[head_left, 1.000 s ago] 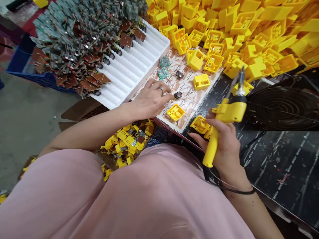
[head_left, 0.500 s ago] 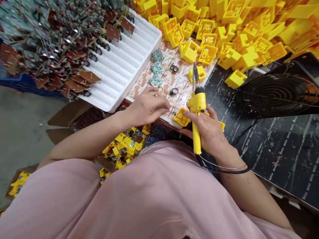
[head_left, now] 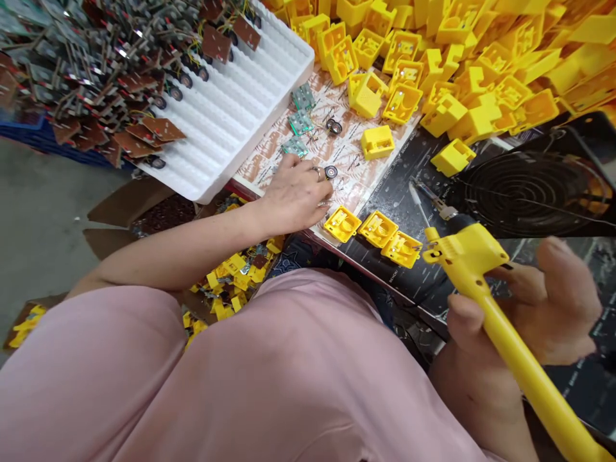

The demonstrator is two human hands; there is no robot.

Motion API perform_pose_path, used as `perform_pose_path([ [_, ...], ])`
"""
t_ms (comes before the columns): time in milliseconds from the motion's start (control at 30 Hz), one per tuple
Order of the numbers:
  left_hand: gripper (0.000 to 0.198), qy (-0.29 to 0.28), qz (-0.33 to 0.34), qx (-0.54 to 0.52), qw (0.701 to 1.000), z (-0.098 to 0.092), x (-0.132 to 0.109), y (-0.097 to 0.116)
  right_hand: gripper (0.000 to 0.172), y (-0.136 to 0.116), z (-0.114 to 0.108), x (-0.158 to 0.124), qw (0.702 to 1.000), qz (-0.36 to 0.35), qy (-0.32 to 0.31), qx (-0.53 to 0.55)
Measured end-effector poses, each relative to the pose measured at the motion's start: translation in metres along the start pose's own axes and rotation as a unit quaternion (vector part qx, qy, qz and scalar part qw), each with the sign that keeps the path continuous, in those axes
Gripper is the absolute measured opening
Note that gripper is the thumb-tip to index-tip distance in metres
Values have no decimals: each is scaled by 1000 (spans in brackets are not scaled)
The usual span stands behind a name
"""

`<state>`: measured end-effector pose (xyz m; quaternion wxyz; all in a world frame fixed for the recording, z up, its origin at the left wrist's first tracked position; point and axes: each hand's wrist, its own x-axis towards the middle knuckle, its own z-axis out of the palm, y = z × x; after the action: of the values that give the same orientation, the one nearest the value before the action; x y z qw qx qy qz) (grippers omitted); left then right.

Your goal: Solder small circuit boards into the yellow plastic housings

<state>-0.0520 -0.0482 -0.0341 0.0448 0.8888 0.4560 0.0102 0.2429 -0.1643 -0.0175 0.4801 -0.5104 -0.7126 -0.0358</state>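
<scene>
My right hand (head_left: 524, 314), slightly blurred, holds a yellow soldering gun (head_left: 481, 269) by its long handle, its metal tip and feed tube pointing up and left over the black bench. My left hand (head_left: 298, 196) is bent over the patterned board, fingers curled; what they pinch, if anything, is hidden. Just beyond its knuckles lies a green circuit board (head_left: 294, 146), and a small round black speaker (head_left: 330, 172) is by its fingers. Along the bench's near edge, three open yellow housings stand in a row: one on the left (head_left: 342, 223), one in the middle (head_left: 378, 229), one on the right (head_left: 401, 249).
A white ribbed foam tray (head_left: 250, 96) at left carries a heap of brown circuit boards (head_left: 163, 128). Yellow housings (head_left: 404, 102) pile up at the back. A black fan (head_left: 524, 179) stands at right. Boxes of yellow parts (head_left: 235, 276) are below the bench.
My right hand has swung the soldering gun right and nearer to me, away from the patterned board, uncovering the row of housings. My left hand has shifted only slightly.
</scene>
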Motion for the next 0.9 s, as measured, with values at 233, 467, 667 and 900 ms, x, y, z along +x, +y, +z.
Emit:
perform_pose_path([
  [233, 24, 59, -10, -68, 996, 14, -8, -1, 55, 33, 25, 1, 912, 242, 261, 207],
  [467, 29, 104, 30, -65, 992, 15, -17, -8, 24, 14, 29, 4, 904, 286, 221, 231],
  [667, 23, 61, 17, -54, 997, 14, -12, -7, 22, 4, 30, 7, 909, 284, 196, 233],
  [900, 25, 84, 9, -127, 988, 10, -13, -6, 62, 30, 27, -4, 872, 347, 237, 250],
])
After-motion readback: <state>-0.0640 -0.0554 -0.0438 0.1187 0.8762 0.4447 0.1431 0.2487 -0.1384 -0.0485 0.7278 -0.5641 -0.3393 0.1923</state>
